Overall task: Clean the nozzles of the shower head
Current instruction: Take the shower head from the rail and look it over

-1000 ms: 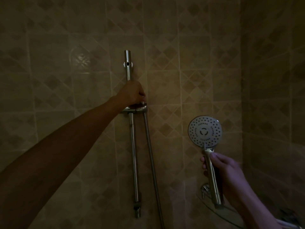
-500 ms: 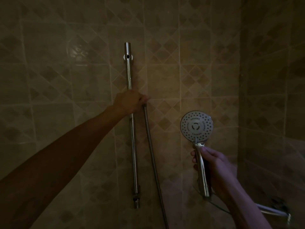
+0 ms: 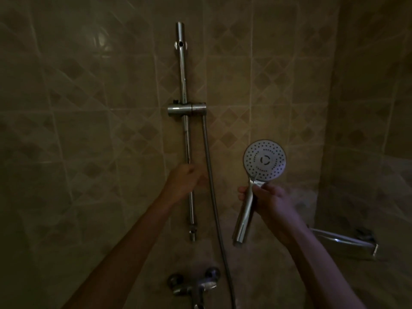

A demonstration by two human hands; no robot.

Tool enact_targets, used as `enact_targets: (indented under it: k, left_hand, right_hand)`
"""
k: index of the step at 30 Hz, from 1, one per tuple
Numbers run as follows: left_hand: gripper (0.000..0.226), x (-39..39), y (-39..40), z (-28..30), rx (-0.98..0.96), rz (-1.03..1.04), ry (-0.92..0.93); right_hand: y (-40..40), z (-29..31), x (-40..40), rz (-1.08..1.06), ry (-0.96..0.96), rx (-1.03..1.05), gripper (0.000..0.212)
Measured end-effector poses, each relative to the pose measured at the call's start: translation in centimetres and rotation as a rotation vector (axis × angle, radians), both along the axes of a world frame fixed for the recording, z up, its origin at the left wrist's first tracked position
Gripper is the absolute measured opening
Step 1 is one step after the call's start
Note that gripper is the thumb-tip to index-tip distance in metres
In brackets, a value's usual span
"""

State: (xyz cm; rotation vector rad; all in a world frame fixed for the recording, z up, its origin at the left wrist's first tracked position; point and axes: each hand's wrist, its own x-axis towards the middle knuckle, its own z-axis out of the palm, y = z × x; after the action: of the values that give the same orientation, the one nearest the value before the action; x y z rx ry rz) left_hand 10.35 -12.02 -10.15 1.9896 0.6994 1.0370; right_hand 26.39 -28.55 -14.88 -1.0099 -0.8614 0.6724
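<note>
Our right hand (image 3: pixel 268 202) is curled around the handle of the shower head (image 3: pixel 264 161). It grips the handle high up, just under the round face. The face is turned toward us, so we can see its many little dark holes. The handle slants down and to the left, below our fingers. The shower head is up in the air, to the right of the rail and the hose, and it touches nothing but our hand.

Our left hand (image 3: pixel 186 182) is down by the rail (image 3: pixel 186 139). Its fingers are bent loosely, and it sits right at the rail, between the rail and the hose (image 3: pixel 210 181). The picture is dark and blurry there, so we cannot tell if this hand really holds anything.

We count one shower head, one shiny rail, one hose, one holder (image 3: pixel 186 109) and one tap (image 3: pixel 194 286). The rail stands straight up on the wall. The holder sits on the rail, above our left hand. The hose hangs down from the right end of the holder and goes past the tap. The tap is at the bottom, under the rail.

The wall (image 3: pixel 89 130) is made of brown tiles with diamond shapes on them. A second tiled wall meets it on the right and makes a corner. Low on the right we see a shiny metal shelf (image 3: pixel 347 243). The room is dim.
</note>
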Motion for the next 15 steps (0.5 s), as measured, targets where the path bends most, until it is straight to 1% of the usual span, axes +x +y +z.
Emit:
enact_targets:
  k: [2,6,8,10,13,15]
  left_hand:
    - [0.039,-1.0,-2.1,-4.0,-0.304,-0.148,-0.029]
    - [0.03,-2.9,-5.9,-11.6,-0.771,-0.337,-0.151]
    - [0.029,-3.5,-7.6,-14.4,-0.852,-0.406,-0.128]
    - [0.026,-3.8,-9.0,-16.4,-0.852,-0.429,-0.104]
    - [0.019,-3.9,-10.5,-18.7,-0.836,-0.382,-0.135]
    - [0.015,-3.7,-11.4,-19.7,-0.889,-0.347,-0.191]
  right_hand:
    - [-0.1,-1.1,-0.7,0.015,-0.069,-0.037,0.02]
    - [-0.2,-4.1,-2.7,0.013,-0.152,-0.114,0.016]
    - [-0.2,-5.9,-3.7,0.024,-0.168,-0.153,0.02]
    - [-0.1,-7.7,-4.5,0.023,-0.169,-0.198,0.021]
    - [0.1,-10.1,-5.6,0.008,-0.149,-0.267,0.02]
    - [0.2,-11.3,-6.3,0.018,-0.099,-0.307,0.018]
